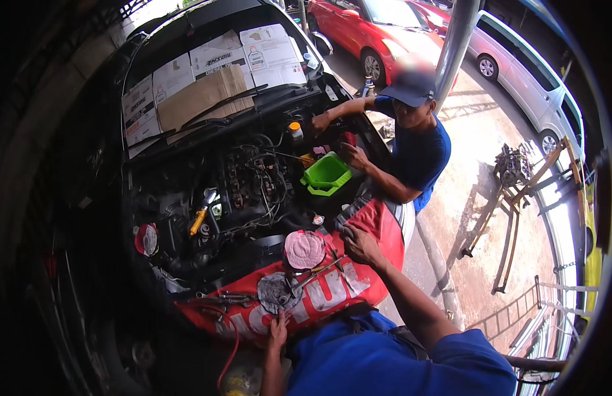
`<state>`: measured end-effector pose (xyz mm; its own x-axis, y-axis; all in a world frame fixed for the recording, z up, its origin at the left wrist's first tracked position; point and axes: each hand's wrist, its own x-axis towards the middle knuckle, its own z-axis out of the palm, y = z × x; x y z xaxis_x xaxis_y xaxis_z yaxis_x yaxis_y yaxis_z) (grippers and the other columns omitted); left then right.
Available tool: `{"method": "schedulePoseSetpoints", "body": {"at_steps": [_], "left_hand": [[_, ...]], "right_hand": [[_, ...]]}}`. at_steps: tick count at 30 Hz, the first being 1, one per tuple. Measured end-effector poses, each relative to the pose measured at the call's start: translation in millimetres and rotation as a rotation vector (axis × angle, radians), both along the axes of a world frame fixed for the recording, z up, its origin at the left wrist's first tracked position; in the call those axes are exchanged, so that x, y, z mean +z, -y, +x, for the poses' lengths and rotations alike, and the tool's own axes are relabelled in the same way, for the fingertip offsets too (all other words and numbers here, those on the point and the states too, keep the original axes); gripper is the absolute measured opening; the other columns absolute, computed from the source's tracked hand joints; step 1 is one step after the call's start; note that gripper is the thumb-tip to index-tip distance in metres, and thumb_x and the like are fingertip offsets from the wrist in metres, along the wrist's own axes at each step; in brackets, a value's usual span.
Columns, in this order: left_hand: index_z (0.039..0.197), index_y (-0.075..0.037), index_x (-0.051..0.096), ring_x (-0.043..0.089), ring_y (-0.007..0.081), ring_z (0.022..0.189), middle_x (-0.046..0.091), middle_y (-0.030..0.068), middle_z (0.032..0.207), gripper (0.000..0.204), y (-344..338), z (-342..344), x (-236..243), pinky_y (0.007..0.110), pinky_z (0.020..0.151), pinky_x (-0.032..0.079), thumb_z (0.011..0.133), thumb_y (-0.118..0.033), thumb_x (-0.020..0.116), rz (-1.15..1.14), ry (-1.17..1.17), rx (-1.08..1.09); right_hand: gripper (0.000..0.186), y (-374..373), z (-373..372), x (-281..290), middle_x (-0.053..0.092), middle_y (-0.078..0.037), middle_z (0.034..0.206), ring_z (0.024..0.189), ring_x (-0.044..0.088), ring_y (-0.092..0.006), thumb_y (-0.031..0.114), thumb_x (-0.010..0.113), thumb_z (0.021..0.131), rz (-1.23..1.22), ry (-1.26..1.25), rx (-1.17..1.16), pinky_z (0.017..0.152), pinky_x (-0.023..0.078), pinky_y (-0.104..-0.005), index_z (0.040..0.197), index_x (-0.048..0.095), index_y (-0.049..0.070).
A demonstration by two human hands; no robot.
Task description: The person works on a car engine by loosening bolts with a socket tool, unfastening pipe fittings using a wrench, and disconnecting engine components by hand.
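My left hand [278, 328] rests on the red fender cover [243, 322] at the car's front edge. Its fingers are stretched out, by the lower rim of a grey round rag [275, 292]. Further right, my right hand [362, 246] is over the cover's upper edge with its fingers curled in. A dark piece [352, 210] lies just beyond them; what the fingers hold, if anything, is hidden. Between my hands are a pink round rag [305, 249], a ratchet wrench [317, 274] and other slim tools. Several wrenches [221, 298] lie left of the grey rag.
Before me is the open engine bay [253, 188], with a yellow-handled tool [199, 221] and a green container [326, 175] in it. A co-worker [418, 142] reaches in from the right. Cardboard [207, 102] covers the windshield. An engine stand [517, 198] stands on the floor at right.
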<state>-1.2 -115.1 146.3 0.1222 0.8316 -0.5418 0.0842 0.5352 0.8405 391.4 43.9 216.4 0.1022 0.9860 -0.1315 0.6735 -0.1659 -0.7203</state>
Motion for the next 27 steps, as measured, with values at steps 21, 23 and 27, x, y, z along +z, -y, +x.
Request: {"method": "schedulePoseSetpoints", "body": {"at_steps": [21, 23, 27], "left_hand": [[0.151, 0.007, 0.053, 0.057, 0.0381, 0.143, 0.061, 0.0262, 0.149, 0.081, -14.0, -0.5, 6.4, 0.049, 0.121, 0.042, 0.113, -0.062, 0.037, -0.003, 0.025, -0.035], [0.151, 0.007, 0.053, 0.057, 0.0382, 0.142, 0.062, 0.0263, 0.148, 0.081, -10.7, -3.1, 2.9, 0.049, 0.121, 0.042, 0.113, -0.062, 0.037, -0.005, 0.020, -0.021], [0.149, 0.009, 0.055, 0.059, 0.0370, 0.140, 0.063, 0.0263, 0.146, 0.077, -8.3, -3.6, 3.4, 0.048, 0.119, 0.045, 0.114, -0.059, 0.037, 0.007, 0.016, 0.018]], "right_hand": [[0.044, 30.1, 5.9, -57.8, 0.072, -0.028, 0.109, 0.103, 0.073, -0.0443, 0.035, 0.058, 0.107, 0.021, -0.431, -0.328, 0.090, 0.055, -0.0482, 0.143, 0.059, 0.011], [0.044, 29.6, -0.8, -49.4, 0.073, -0.027, 0.109, 0.102, 0.074, -0.0418, 0.035, 0.058, 0.107, 0.040, -0.427, -0.331, 0.090, 0.055, -0.0461, 0.144, 0.059, 0.011], [0.044, 21.5, -17.8, -35.0, 0.073, -0.027, 0.109, 0.102, 0.073, -0.0429, 0.036, 0.058, 0.107, 0.042, -0.421, -0.301, 0.092, 0.055, -0.0458, 0.142, 0.059, 0.011]]}}
